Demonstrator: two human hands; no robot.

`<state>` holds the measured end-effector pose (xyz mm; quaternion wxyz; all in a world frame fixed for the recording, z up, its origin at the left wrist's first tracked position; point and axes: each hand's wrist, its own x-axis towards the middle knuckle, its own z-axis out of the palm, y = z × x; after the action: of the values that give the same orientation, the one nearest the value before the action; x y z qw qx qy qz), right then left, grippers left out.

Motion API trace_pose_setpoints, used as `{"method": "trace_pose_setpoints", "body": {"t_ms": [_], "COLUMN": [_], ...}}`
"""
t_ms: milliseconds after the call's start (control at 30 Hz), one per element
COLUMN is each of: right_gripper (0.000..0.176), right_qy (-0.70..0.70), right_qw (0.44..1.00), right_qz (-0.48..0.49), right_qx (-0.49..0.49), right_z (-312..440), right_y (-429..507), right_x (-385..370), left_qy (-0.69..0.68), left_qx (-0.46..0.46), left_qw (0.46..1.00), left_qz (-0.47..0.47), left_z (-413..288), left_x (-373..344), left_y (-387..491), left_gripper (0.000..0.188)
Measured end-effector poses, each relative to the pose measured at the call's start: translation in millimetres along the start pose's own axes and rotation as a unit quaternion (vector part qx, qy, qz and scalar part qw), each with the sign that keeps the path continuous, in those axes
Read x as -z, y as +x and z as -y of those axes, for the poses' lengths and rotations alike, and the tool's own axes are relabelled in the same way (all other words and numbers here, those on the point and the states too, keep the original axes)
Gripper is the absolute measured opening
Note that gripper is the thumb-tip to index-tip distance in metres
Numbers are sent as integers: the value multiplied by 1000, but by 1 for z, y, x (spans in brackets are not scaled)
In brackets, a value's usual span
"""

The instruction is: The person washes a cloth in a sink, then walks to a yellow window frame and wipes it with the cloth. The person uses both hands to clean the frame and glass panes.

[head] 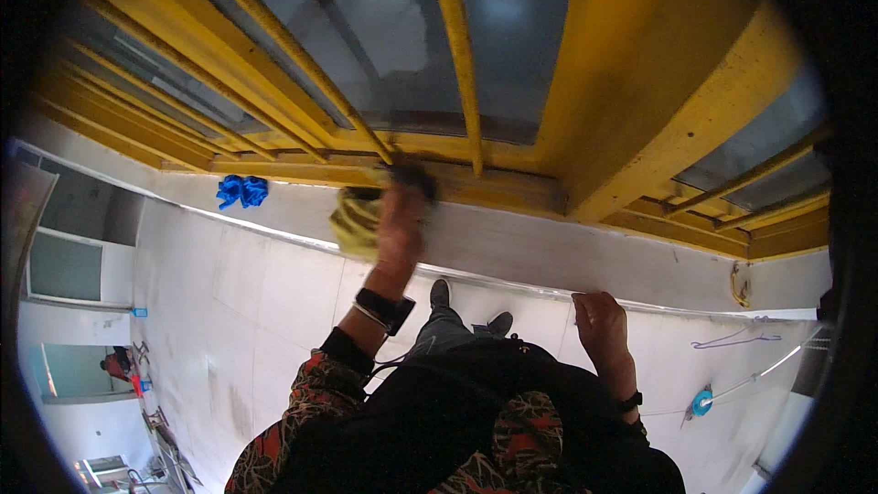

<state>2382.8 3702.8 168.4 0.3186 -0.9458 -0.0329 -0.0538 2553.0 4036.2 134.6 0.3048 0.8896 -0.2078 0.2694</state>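
My left hand [401,226] is blurred and grips a yellow striped cloth [357,219] at the lower rail of a yellow window frame [521,189]. A dark patch shows at its fingertips, too blurred to make out. Yellow bars [456,48] stand before the glass above that hand. My right hand [602,319] is at the edge of the pale ledge [494,233], its fingers curled; whether it holds anything cannot be told.
A crumpled blue cloth [242,191] lies on the ledge at left. At right are a purple clothes hanger [737,341], a mop-like tool with a blue head [702,402] and a yellow hooked piece [739,288] by the ledge. Metal frames [168,446] stand at lower left.
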Motion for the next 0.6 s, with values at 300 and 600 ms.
{"method": "trace_pose_setpoints", "body": {"t_ms": [300, 600], "right_gripper": [14, 12], "right_qy": [-33, -17], "right_qw": [998, 999], "right_qz": [54, 23], "right_qx": [-12, -16], "right_z": [3, 14], "right_y": [7, -7], "right_x": [2, -22], "left_qy": [47, 191], "left_qx": [-97, -177], "left_qw": [990, 961], "left_qz": [91, 93], "left_z": [-39, -13], "left_x": [-8, -1], "left_y": [29, 50], "left_gripper": [29, 27]}}
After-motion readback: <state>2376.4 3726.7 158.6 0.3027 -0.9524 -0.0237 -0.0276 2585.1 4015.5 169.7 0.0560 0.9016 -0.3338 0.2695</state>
